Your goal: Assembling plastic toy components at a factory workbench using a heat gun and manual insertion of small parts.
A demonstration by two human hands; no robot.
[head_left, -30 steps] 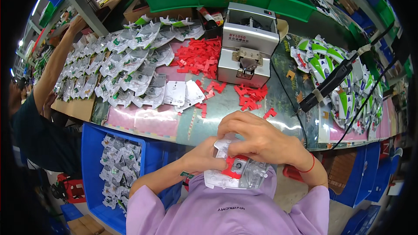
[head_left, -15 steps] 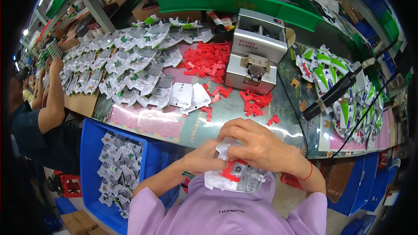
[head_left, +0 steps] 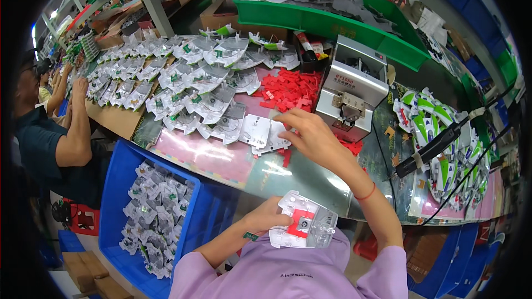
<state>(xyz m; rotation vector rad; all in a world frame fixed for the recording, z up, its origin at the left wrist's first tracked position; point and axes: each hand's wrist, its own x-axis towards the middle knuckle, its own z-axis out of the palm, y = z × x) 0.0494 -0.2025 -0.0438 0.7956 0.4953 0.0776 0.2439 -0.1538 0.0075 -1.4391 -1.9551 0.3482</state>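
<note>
Clear plastic housing (head_left: 304, 226) with a red insert set in its middle sits low against the person's chest, pinched at its left edge by the left hand (head_left: 267, 221), fingers closed on it so the face stays turned up and in easy sight. Out ahead, the right hand (head_left: 309, 137) reaches across the glass-topped bench (head_left: 288, 180), fingers narrowed onto the loose white plates (head_left: 261, 132) lying just short of the pile of red clips (head_left: 291, 88). Beside that pile stands a small grey machine (head_left: 352, 97), close enough to feed without stretching. Finished-looking pieces spread in overlapping rows (head_left: 183, 72) to the left, and a blue bin (head_left: 158, 210) below the bench edge holds more. Another person's arm (head_left: 77, 127) rests farther left.
</note>
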